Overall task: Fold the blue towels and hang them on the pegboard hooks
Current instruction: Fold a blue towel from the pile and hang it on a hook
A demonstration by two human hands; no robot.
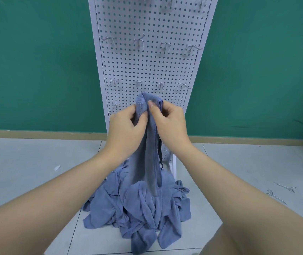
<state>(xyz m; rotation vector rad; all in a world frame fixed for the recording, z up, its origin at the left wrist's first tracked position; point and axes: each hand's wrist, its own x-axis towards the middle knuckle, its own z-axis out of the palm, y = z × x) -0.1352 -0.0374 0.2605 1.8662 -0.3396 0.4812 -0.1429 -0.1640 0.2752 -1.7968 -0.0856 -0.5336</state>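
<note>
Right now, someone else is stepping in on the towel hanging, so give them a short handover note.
Left hand and right hand both pinch the top of one blue towel, held up in front of the pegboard. It hangs bunched, not folded. The rest lie in a heap of towels on the floor at the board's foot. No towel hangs on the hooks in view. Left: fold this one, hang it, then the heap.
</note>
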